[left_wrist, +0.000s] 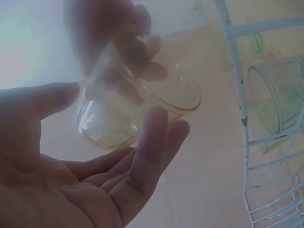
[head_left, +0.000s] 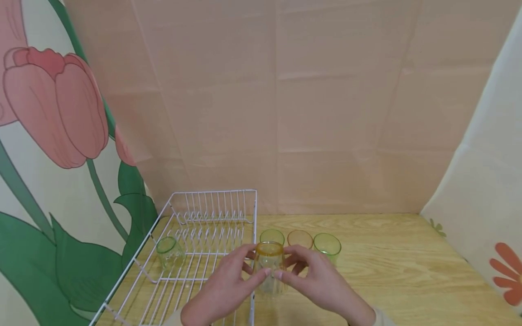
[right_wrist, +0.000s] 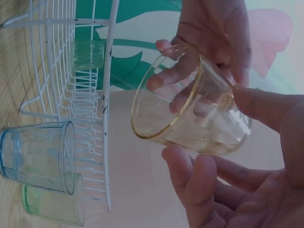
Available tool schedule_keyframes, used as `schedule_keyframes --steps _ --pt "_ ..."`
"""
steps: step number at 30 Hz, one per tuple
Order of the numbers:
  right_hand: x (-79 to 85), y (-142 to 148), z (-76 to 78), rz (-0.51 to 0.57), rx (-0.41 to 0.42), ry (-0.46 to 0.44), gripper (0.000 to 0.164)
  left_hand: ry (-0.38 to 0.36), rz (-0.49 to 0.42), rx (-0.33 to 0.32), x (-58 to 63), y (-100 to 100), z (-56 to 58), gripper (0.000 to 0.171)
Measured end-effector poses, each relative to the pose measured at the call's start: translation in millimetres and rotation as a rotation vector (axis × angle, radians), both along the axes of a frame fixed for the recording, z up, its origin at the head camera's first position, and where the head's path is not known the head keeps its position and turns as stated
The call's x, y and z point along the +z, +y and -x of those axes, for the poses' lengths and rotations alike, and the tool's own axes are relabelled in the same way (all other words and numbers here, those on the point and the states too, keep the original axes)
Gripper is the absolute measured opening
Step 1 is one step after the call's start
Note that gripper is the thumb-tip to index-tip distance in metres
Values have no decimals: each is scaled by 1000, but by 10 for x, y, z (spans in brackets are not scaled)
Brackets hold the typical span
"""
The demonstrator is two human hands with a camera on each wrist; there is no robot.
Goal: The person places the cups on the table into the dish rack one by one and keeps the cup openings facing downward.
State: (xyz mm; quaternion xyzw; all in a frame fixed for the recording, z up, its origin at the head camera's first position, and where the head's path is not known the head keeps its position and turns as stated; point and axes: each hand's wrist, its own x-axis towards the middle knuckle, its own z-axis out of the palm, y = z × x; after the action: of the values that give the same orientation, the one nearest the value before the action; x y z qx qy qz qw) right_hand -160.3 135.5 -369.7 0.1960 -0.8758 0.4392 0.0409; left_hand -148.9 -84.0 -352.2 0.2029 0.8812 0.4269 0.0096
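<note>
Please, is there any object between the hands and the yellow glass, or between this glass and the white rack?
Nothing visible: the left hand and right hand both hold the yellow glass. Toward the white rack, I see only the left hand; the side rail looks lower than the glass.

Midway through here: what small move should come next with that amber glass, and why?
Probably shift the amber glass left over the rack, mouth down. The left grip and right grip hold it that way up near the rack's right rail, and the green glass inside also looks mouth-down, with bare wires to its right.
</note>
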Motion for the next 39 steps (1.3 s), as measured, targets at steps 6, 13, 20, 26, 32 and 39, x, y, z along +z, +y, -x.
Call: schedule_keyframes --steps 6,13,20,26,32,39 --pt "-3 -9 5 6 -19 -2 45 30 5 -2 -9 -3 7 63" --pt "15 -11 -11 12 -29 5 49 54 -15 -34 -22 -4 15 60" --pt "26 -15 -16 9 -38 15 49 40 -46 -73 -5 -9 17 57" --pt "13 -17 -20 31 -14 26 45 5 -26 -59 20 -38 -9 59" --pt "6 -18 -25 50 -6 26 28 52 11 -26 27 -106 3 59" --pt "-19 0 4 64 -1 76 20 82 43 41 51 -184 60 60"
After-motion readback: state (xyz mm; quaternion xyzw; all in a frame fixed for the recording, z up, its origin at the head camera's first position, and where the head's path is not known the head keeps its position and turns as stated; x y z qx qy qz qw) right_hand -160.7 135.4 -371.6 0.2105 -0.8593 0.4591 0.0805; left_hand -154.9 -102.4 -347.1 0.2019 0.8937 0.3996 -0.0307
